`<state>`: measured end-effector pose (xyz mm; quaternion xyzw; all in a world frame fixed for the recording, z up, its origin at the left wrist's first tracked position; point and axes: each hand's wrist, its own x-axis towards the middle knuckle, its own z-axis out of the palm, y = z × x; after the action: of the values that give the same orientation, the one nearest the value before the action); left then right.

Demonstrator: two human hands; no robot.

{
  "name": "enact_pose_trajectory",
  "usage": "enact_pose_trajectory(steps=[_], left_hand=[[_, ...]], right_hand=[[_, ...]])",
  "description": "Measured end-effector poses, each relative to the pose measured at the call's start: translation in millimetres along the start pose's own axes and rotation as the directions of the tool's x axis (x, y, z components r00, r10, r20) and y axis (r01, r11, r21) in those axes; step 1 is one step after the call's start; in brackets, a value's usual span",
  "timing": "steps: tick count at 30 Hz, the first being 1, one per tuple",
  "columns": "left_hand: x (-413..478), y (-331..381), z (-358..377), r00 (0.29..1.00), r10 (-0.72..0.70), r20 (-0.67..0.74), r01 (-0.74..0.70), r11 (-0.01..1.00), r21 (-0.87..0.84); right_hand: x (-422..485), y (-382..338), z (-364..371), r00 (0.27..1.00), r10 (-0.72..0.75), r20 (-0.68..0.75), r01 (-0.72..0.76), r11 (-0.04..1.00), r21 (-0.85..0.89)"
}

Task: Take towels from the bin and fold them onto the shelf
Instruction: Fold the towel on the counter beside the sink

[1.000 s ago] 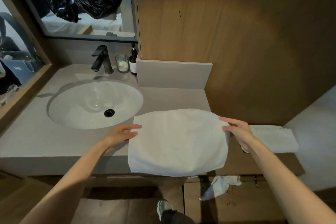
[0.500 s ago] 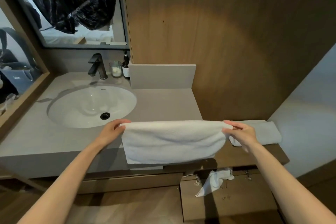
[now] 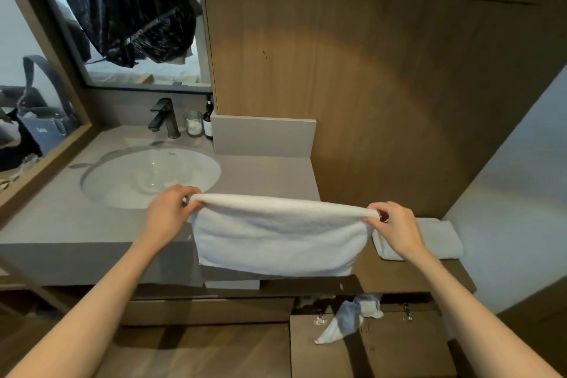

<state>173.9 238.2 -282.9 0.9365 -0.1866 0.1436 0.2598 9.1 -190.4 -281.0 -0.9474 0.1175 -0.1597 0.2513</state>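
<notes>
White terry towel (image 3: 276, 236) is held up in the air by both hands, stretched between them in front of the counter (image 3: 267, 175) edge and the near end of the shelf (image 3: 414, 276). One top corner is pinched by the left hand (image 3: 167, 213), fingers and thumb curled round the cloth. The other top corner is pinched the same way by the right hand (image 3: 395, 230). The hands are kept well apart, probably so the top edge is pulled taut and the layers hang flat and line up for the next fold.

The towel is seen doubled over: rounded fold along the top, thick, lower hem roughly straight with a slight sag in the middle. The surface is fluffy, plain and unmarked. No part of it is seen resting on the counter, though contact behind it cannot be judged.

A folded towel (image 3: 441, 238) is already laid on the shelf just beyond the right hand, so the fold is likely being made beside the drop spot. The bin (image 3: 383, 353) is placed under the shelf, and a loose towel (image 3: 346, 321) is left hanging over its front, so more towels are judged to remain. The sink (image 3: 147, 178) lies to the left, not involved.
</notes>
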Motion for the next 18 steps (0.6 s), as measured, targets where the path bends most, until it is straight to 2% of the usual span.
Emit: enact_pose_trajectory(steps=[3,5,10,15,18], left_hand=[[6,9,-11,0.999,-0.025,-0.039,0.028,0.997,0.065],[15,15,-21,0.997,-0.009,-0.070,0.015,0.996,0.093],[47,27,-46,0.976,-0.007,-0.219,0.046,0.984,0.174],[99,19,-54,0.967,-0.046,-0.249,0.104,0.969,0.225],[132,9,-58,0.954,-0.039,-0.297,0.103,0.973,0.205]], right_hand=[[10,-5,-10,0.998,-0.054,-0.034,0.048,0.990,-0.136],[21,-17,-18,0.996,-0.081,-0.036,0.075,0.986,-0.149],[64,-44,-31,0.995,-0.082,-0.049,0.082,0.997,-0.007],[123,-74,-23,0.991,-0.007,-0.133,0.034,0.979,0.201],[157,-90,-14,0.981,0.019,-0.191,0.033,0.964,0.264]])
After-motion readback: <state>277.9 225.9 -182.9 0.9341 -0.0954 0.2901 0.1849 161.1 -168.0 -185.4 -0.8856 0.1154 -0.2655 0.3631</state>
